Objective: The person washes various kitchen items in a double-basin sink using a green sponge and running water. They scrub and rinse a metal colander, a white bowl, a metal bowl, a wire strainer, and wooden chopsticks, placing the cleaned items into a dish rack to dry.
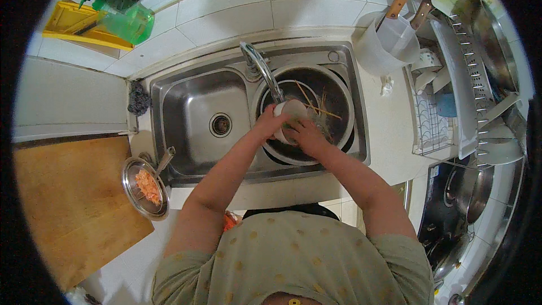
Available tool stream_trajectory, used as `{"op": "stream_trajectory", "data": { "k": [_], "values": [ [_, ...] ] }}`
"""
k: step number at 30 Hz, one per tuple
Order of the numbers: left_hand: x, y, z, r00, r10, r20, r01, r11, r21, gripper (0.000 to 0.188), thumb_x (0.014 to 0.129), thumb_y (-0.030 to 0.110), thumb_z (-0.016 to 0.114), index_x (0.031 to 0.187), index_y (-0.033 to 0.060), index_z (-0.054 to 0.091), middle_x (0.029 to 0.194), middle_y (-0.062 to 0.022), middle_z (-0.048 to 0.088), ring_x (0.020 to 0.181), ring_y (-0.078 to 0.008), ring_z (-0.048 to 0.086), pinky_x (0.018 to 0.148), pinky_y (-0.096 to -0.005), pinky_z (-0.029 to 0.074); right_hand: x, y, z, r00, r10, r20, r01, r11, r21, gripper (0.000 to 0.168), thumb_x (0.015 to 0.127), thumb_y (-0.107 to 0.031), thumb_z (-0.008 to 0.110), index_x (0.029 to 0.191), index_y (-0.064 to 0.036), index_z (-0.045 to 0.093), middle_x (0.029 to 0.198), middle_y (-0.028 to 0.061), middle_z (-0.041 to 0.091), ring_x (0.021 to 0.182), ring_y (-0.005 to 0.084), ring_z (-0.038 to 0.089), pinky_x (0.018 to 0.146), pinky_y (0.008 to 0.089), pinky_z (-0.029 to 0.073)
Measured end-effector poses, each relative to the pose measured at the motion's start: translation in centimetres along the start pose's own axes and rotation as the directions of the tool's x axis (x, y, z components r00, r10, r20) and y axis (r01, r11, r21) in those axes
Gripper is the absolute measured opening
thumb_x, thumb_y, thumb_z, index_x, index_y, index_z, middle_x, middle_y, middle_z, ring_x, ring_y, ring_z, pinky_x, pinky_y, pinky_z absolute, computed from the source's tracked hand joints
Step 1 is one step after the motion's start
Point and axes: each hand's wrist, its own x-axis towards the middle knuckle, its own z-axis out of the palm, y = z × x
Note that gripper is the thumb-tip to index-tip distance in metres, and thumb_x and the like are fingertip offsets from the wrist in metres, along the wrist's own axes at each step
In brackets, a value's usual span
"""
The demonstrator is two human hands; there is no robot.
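My left hand (269,123) grips a white bowl (295,111), which is tilted on its side under the chrome faucet (263,67). My right hand (308,134) touches the same bowl, with its fingers at the open mouth; whether it holds anything there is hidden. Below both hands a large steel basin (345,135) sits in the right sink bowl. Several wooden chopsticks (326,112) lie in it, next to the curved rim of another vessel (311,86), partly covered by my hands and the faucet.
The left sink bowl (190,106) has a drain. A steel strainer (127,186) with shredded orange food and a spoon stands by a wooden board (76,207). At right are a knife holder (368,57) and dish rack (436,148). A green spray bottle (131,23) hangs upper left.
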Motion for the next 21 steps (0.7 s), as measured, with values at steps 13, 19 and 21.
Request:
{"op": "stream_trajectory", "data": {
  "k": [13, 19, 21],
  "values": [
    [1.9, -2.9, -0.3, 0.976, 0.192, -0.103, -0.168, 0.965, 0.203, 0.058, 0.078, 0.028, 0.058, 0.124, -0.0016, 0.040, 0.116, -0.0193, 0.051, 0.101, -0.0298, 0.054, 0.086, -0.0360, 0.042, 0.8, -1.8, -0.6, 0.981, 0.178, 0.076, -0.192, 0.934, 0.302, 0.040, 0.070, -0.009, 0.065, 0.107, -0.003, 0.052, 0.113, 0.0181, 0.052, 0.108, 0.0371, 0.046, 0.092, 0.0427, 0.037],
    [3.2, -5.7, 0.1, 0.947, 0.298, -0.121, -0.290, 0.954, 0.077, 0.066, 0.076, 0.033, 0.061, 0.128, -0.0009, 0.038, 0.118, -0.0203, 0.051, 0.109, -0.0306, 0.050, 0.092, -0.0371, 0.039, 1.2, -2.5, 0.8, 0.987, 0.121, -0.104, -0.079, 0.937, 0.341, 0.044, 0.071, -0.007, 0.061, 0.113, -0.005, 0.050, 0.108, 0.0189, 0.053, 0.102, 0.0377, 0.049, 0.088, 0.0428, 0.038],
    [2.2, -3.2, -1.1, 0.987, 0.158, 0.031, -0.161, 0.973, 0.164, 0.066, 0.077, 0.033, 0.060, 0.129, -0.0007, 0.037, 0.118, -0.0205, 0.051, 0.109, -0.0292, 0.050, 0.092, -0.0366, 0.039, -0.7, -0.5, 0.0, 0.948, -0.215, -0.234, 0.185, 0.972, -0.141, 0.043, 0.070, -0.003, 0.057, 0.112, -0.006, 0.050, 0.104, 0.0202, 0.054, 0.096, 0.0407, 0.051, 0.083, 0.0461, 0.040]
  ]
}}
